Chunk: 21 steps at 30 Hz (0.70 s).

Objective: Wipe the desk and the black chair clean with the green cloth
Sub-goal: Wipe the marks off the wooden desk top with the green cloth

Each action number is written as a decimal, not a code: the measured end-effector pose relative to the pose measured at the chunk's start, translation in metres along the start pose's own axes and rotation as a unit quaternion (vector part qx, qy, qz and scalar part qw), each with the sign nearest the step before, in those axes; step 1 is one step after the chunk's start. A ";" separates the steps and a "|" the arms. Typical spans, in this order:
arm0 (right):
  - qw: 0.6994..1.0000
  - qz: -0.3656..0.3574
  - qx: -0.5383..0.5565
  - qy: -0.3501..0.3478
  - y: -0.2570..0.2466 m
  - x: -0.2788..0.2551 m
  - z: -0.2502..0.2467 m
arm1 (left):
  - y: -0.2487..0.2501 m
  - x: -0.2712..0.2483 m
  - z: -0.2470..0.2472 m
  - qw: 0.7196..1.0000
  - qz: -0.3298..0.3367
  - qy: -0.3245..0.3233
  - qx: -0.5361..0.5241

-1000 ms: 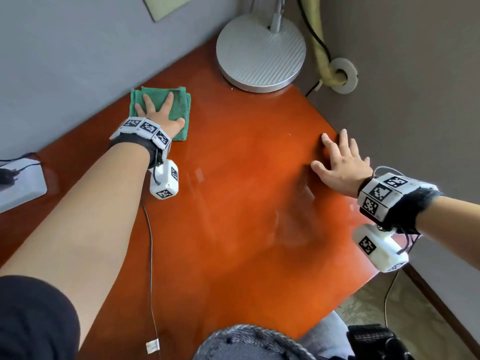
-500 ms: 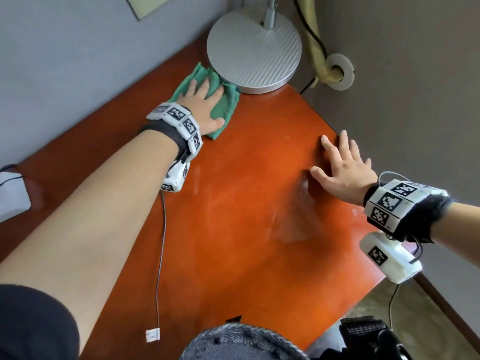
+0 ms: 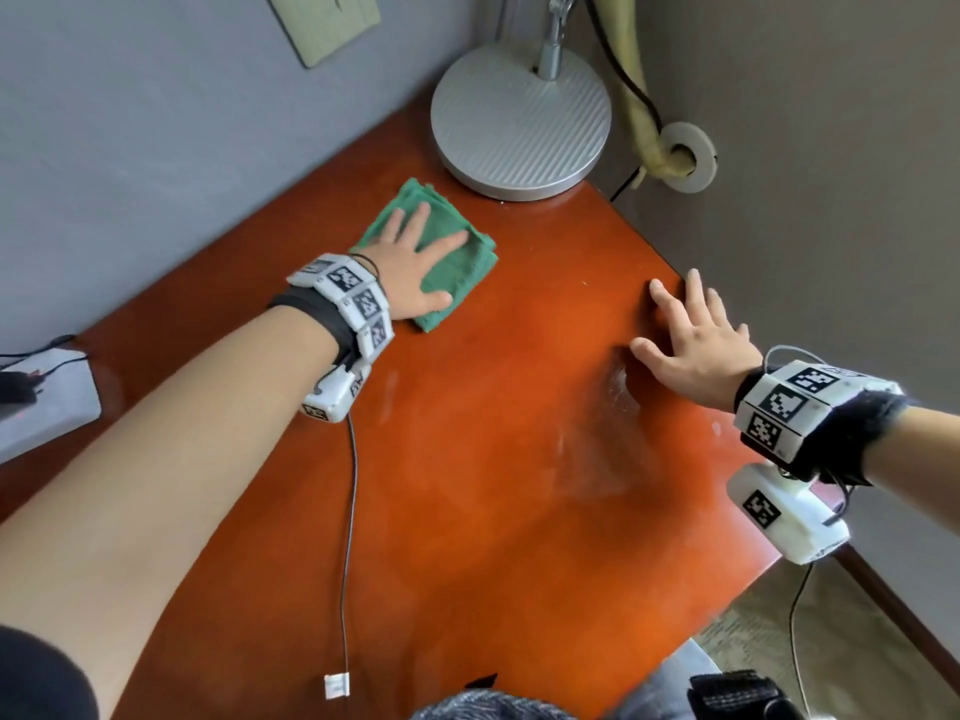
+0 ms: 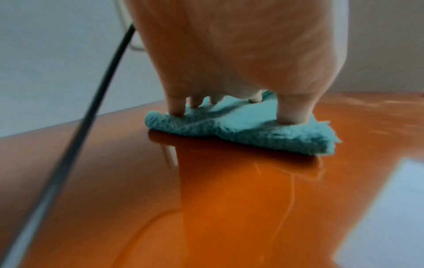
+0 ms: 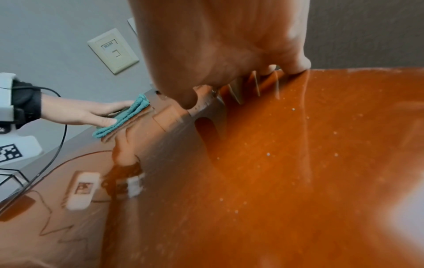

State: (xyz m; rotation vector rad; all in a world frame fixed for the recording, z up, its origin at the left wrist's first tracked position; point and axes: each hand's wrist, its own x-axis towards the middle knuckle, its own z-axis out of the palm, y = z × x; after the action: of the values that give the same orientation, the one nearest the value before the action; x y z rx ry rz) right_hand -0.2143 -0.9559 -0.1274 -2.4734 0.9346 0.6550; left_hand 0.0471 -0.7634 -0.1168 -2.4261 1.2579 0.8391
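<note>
The folded green terry cloth [image 3: 435, 257] lies flat on the glossy orange-brown wooden desk [image 3: 493, 459], pinned under your left hand [image 3: 413, 267], whose fingers are spread straight and pressing, not clutching. Just beyond those fingertips stands the round ribbed silver lamp base [image 3: 519, 122]. Your right hand [image 3: 696, 345] rests flat, fingers splayed, on the desk's far edge, apparently beside a faint smear.

Green cloth [image 3: 445, 262], orange desk [image 3: 519, 511]

Bright daylight; glossy desk [image 3: 519, 459] glares; wrist views blurred.
</note>
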 end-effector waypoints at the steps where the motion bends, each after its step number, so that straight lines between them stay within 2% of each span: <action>1: 1.000 0.000 -0.004 0.002 0.000 0.000 0.001 | -0.011 0.003 -0.002 0.999 -0.042 0.006 -0.017; 3: 1.000 0.001 -0.011 0.011 -0.001 0.000 0.003 | -0.025 0.009 -0.005 0.991 -0.120 0.024 -0.050; 5: 1.000 0.002 -0.011 0.020 -0.001 0.001 0.004 | -0.027 0.017 -0.011 0.981 -0.172 0.045 -0.075; 8: 1.000 0.000 -0.007 0.019 0.000 0.002 0.005 | -0.007 0.030 -0.022 0.979 -0.184 0.049 -0.077; 15: 1.000 -0.004 -0.019 0.015 0.000 0.002 0.006 | 0.065 0.021 -0.016 0.996 -0.081 0.005 -0.039; 18: 1.000 0.000 -0.020 0.013 0.000 0.000 0.006 | 0.109 0.021 -0.013 0.999 -0.008 0.001 -0.034; 21: 1.000 0.000 -0.013 0.003 -0.001 -0.001 0.001 | 0.148 0.024 -0.015 0.995 0.099 -0.016 -0.004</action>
State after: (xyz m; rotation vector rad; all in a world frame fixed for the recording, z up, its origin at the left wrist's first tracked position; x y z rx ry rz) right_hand -0.2142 -0.9547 -0.1275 -2.4999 0.9344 0.6637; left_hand -0.0571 -0.8720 -0.1167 -2.3117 1.5029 0.9333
